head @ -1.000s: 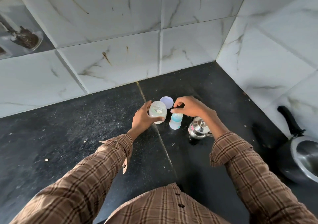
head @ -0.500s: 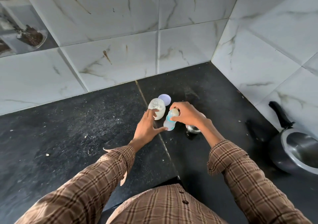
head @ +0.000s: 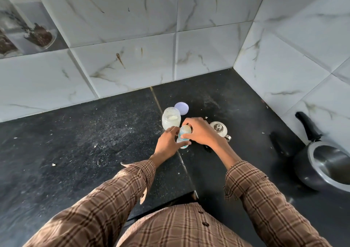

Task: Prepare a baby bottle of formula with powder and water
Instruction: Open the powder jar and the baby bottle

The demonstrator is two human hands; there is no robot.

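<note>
A small baby bottle (head: 184, 135) with a blue collar and a clear cap stands on the black counter (head: 85, 142). My right hand (head: 200, 131) grips its top from above. My left hand (head: 167, 143) wraps around its lower body. Just behind them is an open jar (head: 170, 120) with white powder inside, untouched. The jar's pale lilac lid (head: 182, 108) lies flat behind it. A small steel kettle (head: 219, 128) with a lid sits right of my right hand, partly hidden by my wrist.
A dark pan with a black handle (head: 327, 163) rests at the right, near the side wall. White marble tiles (head: 208, 53) close off the back and right of the counter corner. The counter's front edge (head: 181, 195) lies just before my body.
My left hand let go of the powder jar and moved right onto the bottle's body. My right hand closed around the bottle's top. The camera view shifted slightly.
</note>
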